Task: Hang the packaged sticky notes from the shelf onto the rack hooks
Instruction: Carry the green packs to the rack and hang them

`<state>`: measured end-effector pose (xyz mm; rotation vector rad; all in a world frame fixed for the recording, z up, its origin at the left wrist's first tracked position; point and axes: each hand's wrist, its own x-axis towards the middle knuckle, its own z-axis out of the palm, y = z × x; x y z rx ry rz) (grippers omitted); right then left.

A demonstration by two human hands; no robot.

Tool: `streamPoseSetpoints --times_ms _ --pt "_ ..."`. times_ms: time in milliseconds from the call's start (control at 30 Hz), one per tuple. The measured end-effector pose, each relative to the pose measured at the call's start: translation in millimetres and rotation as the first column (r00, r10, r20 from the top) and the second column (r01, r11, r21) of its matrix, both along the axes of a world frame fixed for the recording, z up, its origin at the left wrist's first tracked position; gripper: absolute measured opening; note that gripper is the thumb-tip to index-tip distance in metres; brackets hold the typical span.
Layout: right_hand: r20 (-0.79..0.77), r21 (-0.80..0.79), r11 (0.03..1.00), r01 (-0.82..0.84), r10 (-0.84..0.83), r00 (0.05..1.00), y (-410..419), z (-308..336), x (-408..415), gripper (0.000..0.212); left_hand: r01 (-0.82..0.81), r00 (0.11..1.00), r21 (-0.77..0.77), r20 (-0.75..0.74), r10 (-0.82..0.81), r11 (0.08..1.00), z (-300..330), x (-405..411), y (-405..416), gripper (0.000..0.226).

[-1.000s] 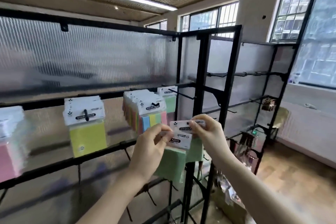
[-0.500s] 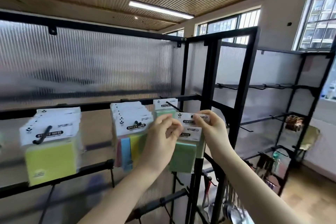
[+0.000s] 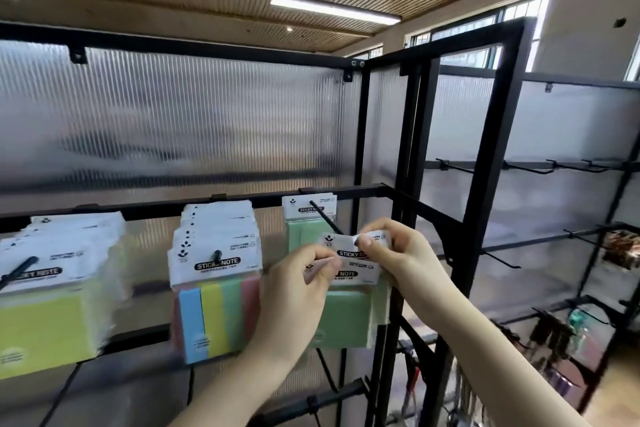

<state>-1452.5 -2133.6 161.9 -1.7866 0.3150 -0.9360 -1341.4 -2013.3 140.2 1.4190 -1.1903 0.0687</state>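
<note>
Sticky-note packs (image 3: 349, 291), green, two held together at white header cards; print reads "STICKY NOTE". Left hand (image 3: 294, 302) pinches lower card's left edge, fingers clamped. Right hand (image 3: 398, 256) pinches upper card top, thumb and forefinger closed on it. Packs just below tip of black hook (image 3: 325, 218). Behind, one green pack (image 3: 308, 218) hung at hook's base. Left: full multicolour stack (image 3: 216, 274), yellow stack (image 3: 59, 284). Bare hooks (image 3: 526, 168) far right.

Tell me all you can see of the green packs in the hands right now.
The green packs are clear-wrapped green pads with white header cards printed STICKY NOTE. They hang upright, overlapped. The left hand pinches one header, the right hand another, just at the tip of the black hook. Not yet threaded, as far as shows.
</note>
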Motion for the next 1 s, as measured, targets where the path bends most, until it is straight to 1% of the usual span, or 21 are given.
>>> streamPoseSetpoints --times_ms 100,167,233,267,367,567,633,733,833,900,1000 --pt "-0.001 -0.061 0.995 -0.075 0.075 0.997 -7.5 1.9 1.7 0.008 -0.08 0.997 -0.013 0.004 0.08 0.997 -1.5 -4.7 -1.2 0.004" --pt "0.0 -0.1 0.988 -0.114 0.115 0.993 -11.8 2.8 4.0 0.009 -0.111 0.993 -0.041 -0.03 0.11 0.993 -2.2 -7.3 -1.2 0.009" --pt "-0.011 -0.138 0.983 -0.123 0.123 0.992 -15.8 2.4 8.2 0.008 -0.158 0.986 -0.034 -0.056 0.156 0.987 -4.8 -8.7 -2.4 0.009" --pt "-0.012 -0.148 0.982 -0.117 0.116 0.993 -18.5 1.5 11.6 0.005 -0.196 0.98 -0.017 -0.044 0.195 0.981 -6.3 -9.0 -3.6 0.007" --pt "0.001 -0.153 0.987 -0.042 0.042 0.999 -25.2 -1.4 25.6 0.007 -0.247 0.969 0.026 -0.024 0.248 0.969 -9.2 -4.0 -10.5 0.004" --pt "-0.035 -0.192 0.978 0.083 -0.092 0.995 -44.1 1.4 61.5 0.008 -0.366 0.931 0.094 0.037 0.364 0.926 -14.6 9.0 -34.5 0.003" --pt "-0.043 -0.209 0.971 0.113 -0.125 0.991 -50.3 2.4 74.2 0.007 -0.426 0.904 0.085 0.067 0.421 0.901 -16.2 10.9 -41.6 0.002" --pt "-0.037 -0.207 0.968 0.145 -0.156 0.987 -56.6 2.7 87.6 0.003 -0.506 0.862 0.044 0.072 0.503 0.861 -16.1 14.2 -50.3 0.003" --pt "-0.036 -0.253 0.949 0.188 -0.203 0.979 -63.2 3.1 97.0 0.003 -0.582 0.808 0.015 0.127 0.575 0.813 -14.8 17.1 -54.8 0.004" --pt "-0.031 -0.285 0.937 0.203 -0.221 0.975 -66.3 5.5 101.8 0.004 -0.582 0.805 -0.007 0.142 0.577 0.813 -14.8 19.2 -54.7 0.002" --pt "-0.017 -0.336 0.915 0.224 -0.244 0.97 -69.4 7.3 107.4 0.006 -0.5 0.856 0.013 0.161 0.491 0.866 -17.6 19.0 -50.8 0.004"
